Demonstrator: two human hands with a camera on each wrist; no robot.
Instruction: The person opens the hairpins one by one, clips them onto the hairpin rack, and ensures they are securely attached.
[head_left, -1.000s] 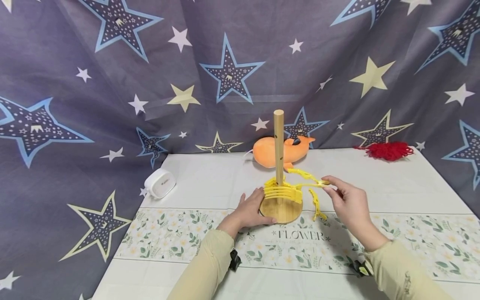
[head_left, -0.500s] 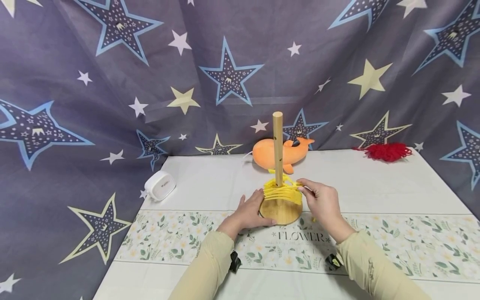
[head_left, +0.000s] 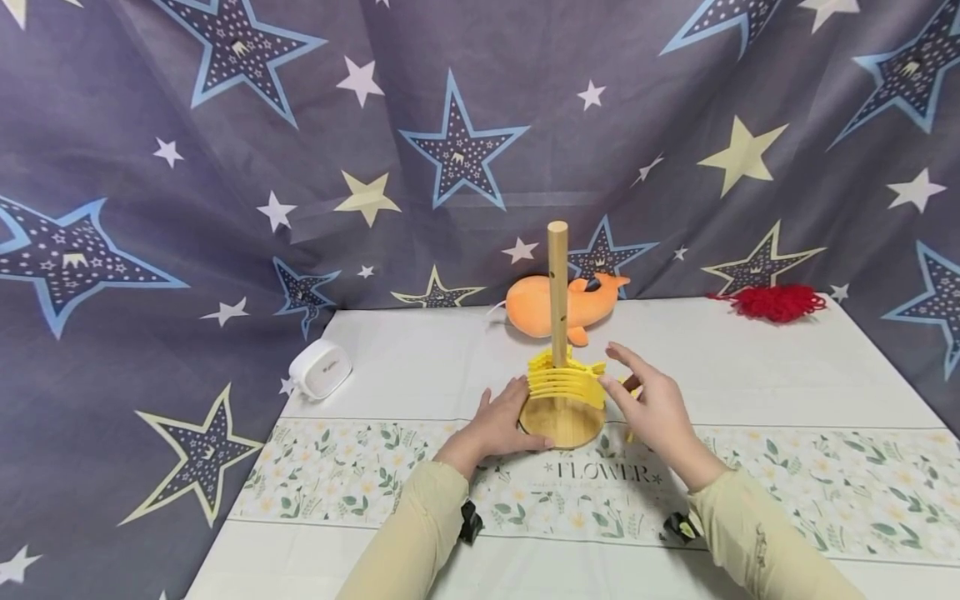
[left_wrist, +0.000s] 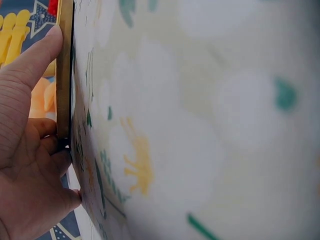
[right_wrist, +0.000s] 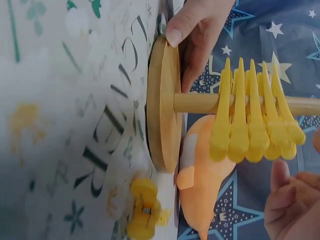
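Several yellow claw clips (head_left: 566, 383) sit stacked around the upright post (head_left: 558, 292) of a wooden stand with a round base (head_left: 562, 427). My left hand (head_left: 491, 423) grips the base by its left rim, with the thumb (right_wrist: 174, 37) over its top. To the right of the stack, my right hand (head_left: 660, 417) has its index finger extended and its thumb close to the clips' handle ends; nothing is held. One loose yellow claw clip (right_wrist: 144, 212), its spring showing, lies on the cloth, mostly hidden behind the right hand in the head view.
An orange plush whale (head_left: 528, 307) lies behind the stand. A red yarn bundle (head_left: 780, 302) is at the back right corner. Far left stands a white rounded case (head_left: 321, 369). A flower-printed cloth (head_left: 337, 467) covers the table, and a star-patterned curtain (head_left: 465, 242) hangs behind.
My right hand has brought a spread claw clip leftward onto the post, where it now tops the stack, and has let it go. The left hand stays on the base.
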